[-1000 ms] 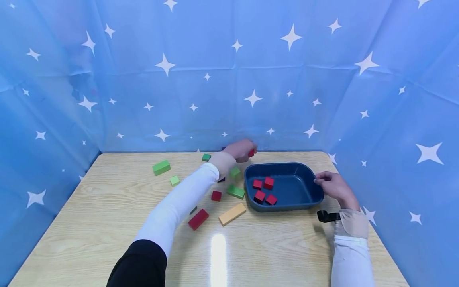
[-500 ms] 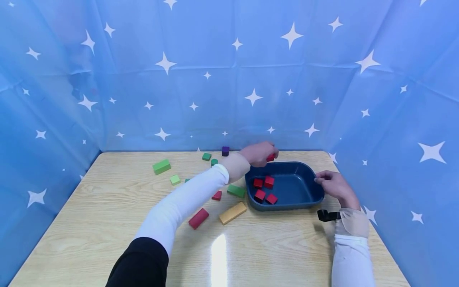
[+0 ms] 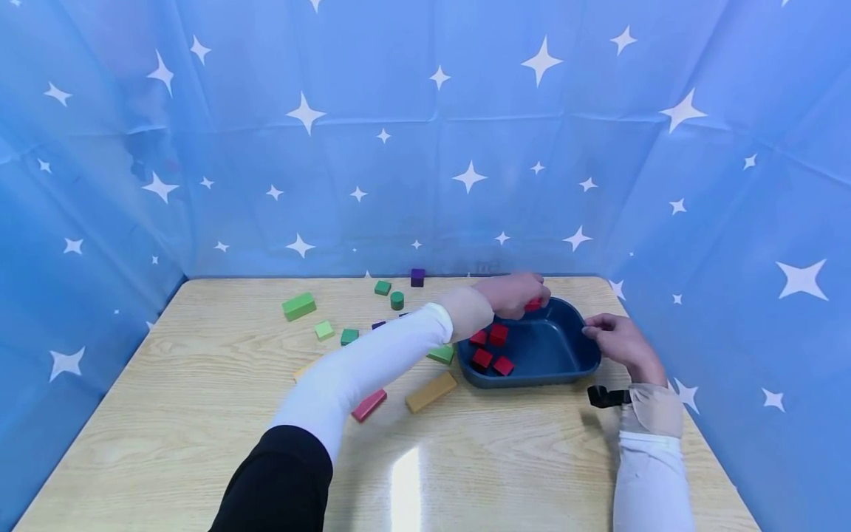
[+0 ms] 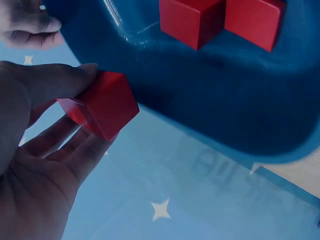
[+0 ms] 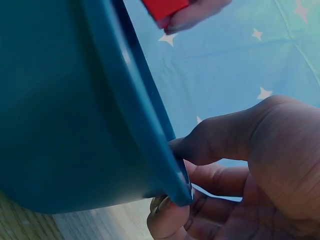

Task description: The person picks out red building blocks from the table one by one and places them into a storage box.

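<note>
My left hand (image 3: 510,294) pinches a red block (image 4: 111,106) between thumb and fingers, above the far rim of a dark blue plastic bin (image 3: 552,375). Inside the bin, toward its left end, lie several red cubes (image 3: 482,358). At the bin's right end, my right hand (image 3: 623,346) grips the rim, its thumb (image 5: 192,145) on top and fingers curled beneath the lip. The right wrist view also catches the held red block (image 5: 165,7) at its top edge. My left forearm partly covers the blocks left of the bin.
Left of the bin lie a tan block (image 3: 431,392), a long red block (image 3: 369,406), a light green block (image 3: 299,306), a green cylinder (image 3: 397,300) and a purple cube (image 3: 417,277). A blue starry curtain (image 3: 399,148) rises behind the wooden table (image 3: 166,414).
My left hand has moved right with the red block, from left of the bin to over its far rim. My right hand keeps its grip on the bin.
</note>
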Available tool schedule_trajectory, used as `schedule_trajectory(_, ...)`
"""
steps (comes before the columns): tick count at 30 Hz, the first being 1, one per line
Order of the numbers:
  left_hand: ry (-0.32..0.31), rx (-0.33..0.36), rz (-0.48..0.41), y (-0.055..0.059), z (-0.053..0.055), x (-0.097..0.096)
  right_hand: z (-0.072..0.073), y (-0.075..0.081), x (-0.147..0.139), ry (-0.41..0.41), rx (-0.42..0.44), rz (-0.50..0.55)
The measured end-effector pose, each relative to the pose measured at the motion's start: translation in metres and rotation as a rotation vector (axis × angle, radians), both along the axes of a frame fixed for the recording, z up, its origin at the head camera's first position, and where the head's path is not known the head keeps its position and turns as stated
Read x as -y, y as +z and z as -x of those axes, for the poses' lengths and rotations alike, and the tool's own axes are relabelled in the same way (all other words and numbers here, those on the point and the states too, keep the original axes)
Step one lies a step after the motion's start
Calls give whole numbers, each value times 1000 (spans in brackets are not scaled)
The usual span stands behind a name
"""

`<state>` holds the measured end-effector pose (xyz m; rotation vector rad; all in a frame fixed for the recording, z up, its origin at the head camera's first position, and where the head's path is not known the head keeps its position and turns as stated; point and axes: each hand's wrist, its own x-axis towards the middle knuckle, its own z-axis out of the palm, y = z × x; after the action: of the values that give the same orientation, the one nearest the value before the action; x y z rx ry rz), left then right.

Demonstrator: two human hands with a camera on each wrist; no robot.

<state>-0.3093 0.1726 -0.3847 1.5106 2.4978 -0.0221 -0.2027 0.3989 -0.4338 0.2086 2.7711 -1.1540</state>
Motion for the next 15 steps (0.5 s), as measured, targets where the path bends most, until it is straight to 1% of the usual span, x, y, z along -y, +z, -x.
schedule_trajectory(5, -21, -4, 19, -6, -5, -8, 1, -1, -1, 2, -5, -5)
schedule_trajectory(6, -17, -2, 27, -7, -6, -10, 1, -1, -1, 3, -6, -4)
schedule_trajectory(9, 2, 9, 69, -12, -6, -16, 1, -1, -2, 5, -8, 0)
schedule_trajectory(12, 44, 45, 121, -18, -5, -22, 1, 0, -1, 5, -3, 3)
schedule_trajectory(15, 64, 84, 161, -25, -4, -27, 1, -1, -1, 4, 5, 4)
